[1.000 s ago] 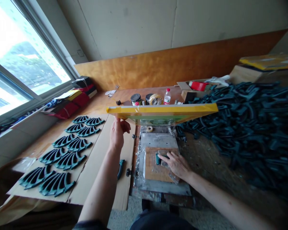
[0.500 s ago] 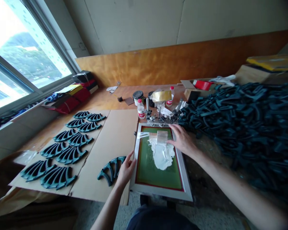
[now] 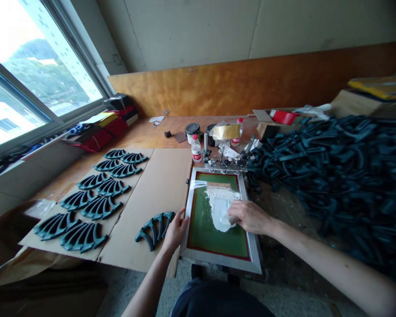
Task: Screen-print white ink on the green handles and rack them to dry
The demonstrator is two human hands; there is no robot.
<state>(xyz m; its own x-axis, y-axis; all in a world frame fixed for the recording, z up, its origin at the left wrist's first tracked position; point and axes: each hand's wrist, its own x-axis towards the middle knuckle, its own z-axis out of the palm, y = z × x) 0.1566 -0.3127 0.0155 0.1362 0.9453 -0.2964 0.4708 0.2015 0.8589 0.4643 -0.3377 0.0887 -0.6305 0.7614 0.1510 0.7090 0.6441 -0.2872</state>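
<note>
A silk-screen printing frame (image 3: 255, 257) with green mesh lies flat in front of me. White paste (image 3: 213, 198) is spread over the mesh's middle. My right hand (image 3: 251, 216) is closed on a pale, see-through squeegee (image 3: 223, 212), which rests in the paste; its outline is blurred and partly behind the fingers. My left hand (image 3: 177, 230) grips the frame's left edge, fingers bent against it. Close to that hand, a dark green curved slotted plastic part (image 3: 153, 229) lies on the cardboard (image 3: 160, 176).
Several dark green fan-shaped parts (image 3: 86, 237) lie in rows on the left cardboard. A large heap of dark parts (image 3: 343, 167) rises at right. Behind the frame stand metal clamps (image 3: 224, 166), a red-capped bottle (image 3: 196, 149) and an ink tub (image 3: 192, 132).
My right hand has drawn the squeegee over the mesh towards me, from the frame's far end to mid-frame. My left hand stays at the left edge. The view has shifted slightly.
</note>
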